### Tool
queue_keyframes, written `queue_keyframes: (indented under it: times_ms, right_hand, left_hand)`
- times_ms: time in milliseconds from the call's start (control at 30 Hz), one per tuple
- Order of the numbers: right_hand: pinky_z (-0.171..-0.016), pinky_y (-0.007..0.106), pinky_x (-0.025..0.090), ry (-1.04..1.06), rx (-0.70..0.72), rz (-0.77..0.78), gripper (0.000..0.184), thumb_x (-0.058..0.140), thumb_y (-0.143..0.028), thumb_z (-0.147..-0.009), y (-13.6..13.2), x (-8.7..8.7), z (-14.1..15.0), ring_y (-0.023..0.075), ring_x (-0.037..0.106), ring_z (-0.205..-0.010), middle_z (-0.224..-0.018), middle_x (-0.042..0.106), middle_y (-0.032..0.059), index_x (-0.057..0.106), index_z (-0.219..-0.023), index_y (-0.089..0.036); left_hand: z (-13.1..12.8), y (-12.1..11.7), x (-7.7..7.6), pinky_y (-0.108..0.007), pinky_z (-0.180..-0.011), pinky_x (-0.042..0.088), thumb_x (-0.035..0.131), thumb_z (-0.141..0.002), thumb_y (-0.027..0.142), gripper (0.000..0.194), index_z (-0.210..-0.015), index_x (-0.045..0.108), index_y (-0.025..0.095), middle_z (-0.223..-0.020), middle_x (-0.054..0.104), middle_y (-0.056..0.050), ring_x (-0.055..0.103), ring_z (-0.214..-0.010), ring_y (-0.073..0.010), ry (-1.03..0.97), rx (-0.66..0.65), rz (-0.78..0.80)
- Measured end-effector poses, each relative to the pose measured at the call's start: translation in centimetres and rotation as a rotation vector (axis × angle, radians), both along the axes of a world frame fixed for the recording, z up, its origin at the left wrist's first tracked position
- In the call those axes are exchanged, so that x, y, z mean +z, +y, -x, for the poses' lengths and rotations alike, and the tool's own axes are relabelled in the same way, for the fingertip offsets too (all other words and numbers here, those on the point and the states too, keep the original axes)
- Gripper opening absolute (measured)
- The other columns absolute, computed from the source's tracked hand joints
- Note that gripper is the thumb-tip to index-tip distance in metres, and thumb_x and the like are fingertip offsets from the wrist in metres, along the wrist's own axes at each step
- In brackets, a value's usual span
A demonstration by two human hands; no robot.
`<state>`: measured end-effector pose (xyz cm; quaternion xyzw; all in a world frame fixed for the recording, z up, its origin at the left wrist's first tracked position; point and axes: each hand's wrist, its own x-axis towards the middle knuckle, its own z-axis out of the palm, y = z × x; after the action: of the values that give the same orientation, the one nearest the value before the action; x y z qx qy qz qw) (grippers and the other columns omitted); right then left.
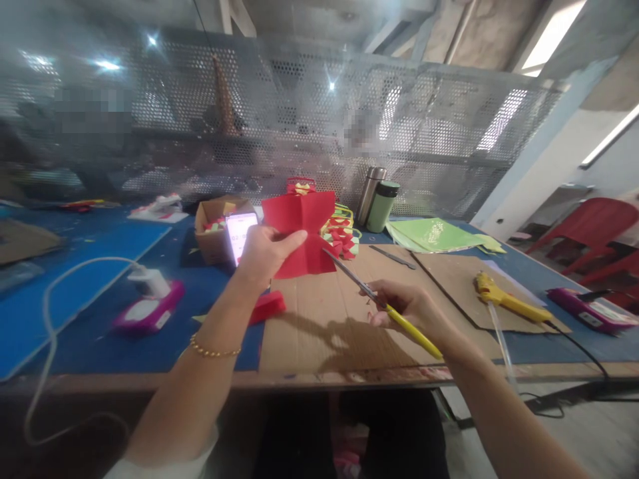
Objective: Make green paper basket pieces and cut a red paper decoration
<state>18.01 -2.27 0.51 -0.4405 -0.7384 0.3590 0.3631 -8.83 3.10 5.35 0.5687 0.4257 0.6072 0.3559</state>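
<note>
A creased sheet of red paper [313, 223] is held up over the table, its left side pinched between the thumb and fingers of my left hand [269, 249]. My right hand [407, 306] grips a pair of scissors [407, 330] with yellow handles. Their blades reach up and left to the right edge of the red paper; whether they touch it I cannot tell. Under the hands lies a sheet of brown cardboard [299, 332]. A folded red piece [268, 307] rests beside the cardboard's left edge, below my left hand.
Behind the paper stand red and green paper pieces [342, 236], a small cardboard box [207, 233] and a lit phone [239, 233]. Two bottles [383, 207] stand at the back. A yellow glue gun [509, 299] lies right; a purple device with a white plug [150, 309] sits left.
</note>
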Motion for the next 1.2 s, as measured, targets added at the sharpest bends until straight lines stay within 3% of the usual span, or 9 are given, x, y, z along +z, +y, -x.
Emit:
queue_keyframes:
  times_ms: [400,633,867,1200]
  right_hand:
    - [-0.056,0.027,0.032,-0.048,0.043,-0.032,0.061,0.074,-0.073,-0.075,-0.36,0.39,0.16,0.0132,0.040,-0.063,-0.070,0.048,-0.0025,0.065,-0.100,-0.017]
    - [-0.056,0.027,0.033,-0.010,0.037,-0.005,0.063,0.078,-0.075,-0.068,-0.21,0.31,0.33,0.0128,0.041,-0.062,-0.067,0.050,-0.0031,0.065,-0.093,-0.018]
    - [-0.055,0.027,0.035,0.029,0.045,0.033,0.065,0.082,-0.074,-0.064,-0.02,-0.16,0.06,0.0130,0.044,-0.060,-0.065,0.053,-0.0026,0.070,-0.093,-0.018]
    - [-0.054,0.026,0.031,-0.006,0.041,0.038,0.065,0.084,-0.073,-0.061,-0.37,0.72,0.16,0.0120,0.040,-0.061,-0.065,0.048,-0.0032,0.071,-0.089,-0.016]
  left_hand:
    - [-0.22,-0.38,-0.18,-0.028,-0.057,0.054,0.080,-0.067,0.040,0.026,-0.075,0.079,0.015,-0.070,0.075,-0.006,0.067,-0.060,-0.0176,0.073,-0.053,0.014]
    - [-0.71,-1.04,0.38,-0.027,-0.058,0.055,0.081,-0.066,0.034,0.023,-0.080,0.080,0.015,-0.075,0.078,-0.006,0.069,-0.063,-0.0171,0.032,-0.126,0.077]
    - [-0.47,-0.93,0.31,-0.026,-0.055,0.053,0.078,-0.068,0.034,0.021,-0.077,0.080,0.014,-0.072,0.076,-0.006,0.066,-0.061,-0.0162,0.103,-0.107,0.041]
    - [-0.05,-0.81,0.50,-0.022,-0.047,0.043,0.077,-0.068,0.032,0.017,-0.062,0.072,0.016,-0.060,0.069,-0.001,0.058,-0.052,-0.0113,0.171,-0.169,0.014]
